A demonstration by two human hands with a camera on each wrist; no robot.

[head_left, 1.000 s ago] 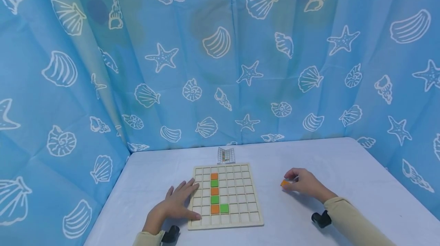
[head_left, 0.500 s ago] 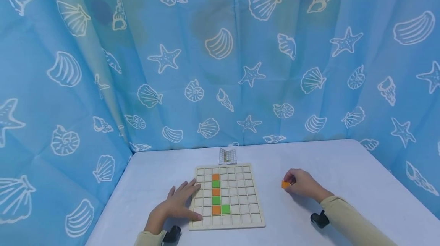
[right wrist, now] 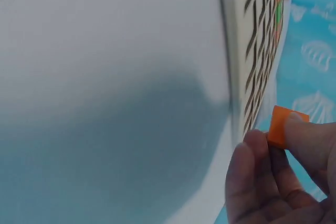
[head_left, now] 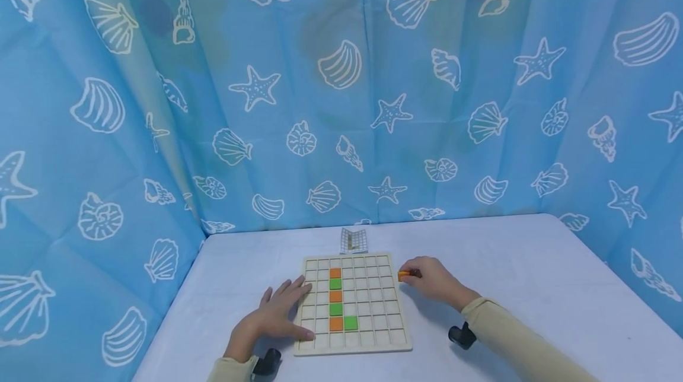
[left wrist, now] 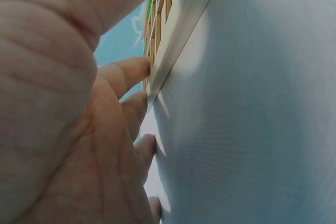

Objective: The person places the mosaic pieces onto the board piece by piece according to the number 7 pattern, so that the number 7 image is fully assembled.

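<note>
A pale wooden grid board (head_left: pixel 373 322) lies on the white table, with several orange and green square tiles set in one column. A green tile (head_left: pixel 350 323) sits beside the lowest orange tile (head_left: pixel 336 324). My left hand (head_left: pixel 274 314) rests at the board's left edge, fingers spread and straight, thumb on the near left corner area. Between thumb and fingers, my right hand (head_left: pixel 434 280) pinches an orange square tile (right wrist: pixel 280 125). That hand hovers just off the board's upper right edge, its shadow falling on the cloth in the right wrist view.
A small folded card (head_left: pixel 354 241) printed with a grid pattern stands behind the board. The white-covered table (head_left: pixel 512 275) extends right of the board. A blue curtain (head_left: pixel 341 103) with white shell prints hangs beyond the table.
My right hand has moved left with the orange tile, from out over the table to the board's right edge. The left hand has stayed on the board.
</note>
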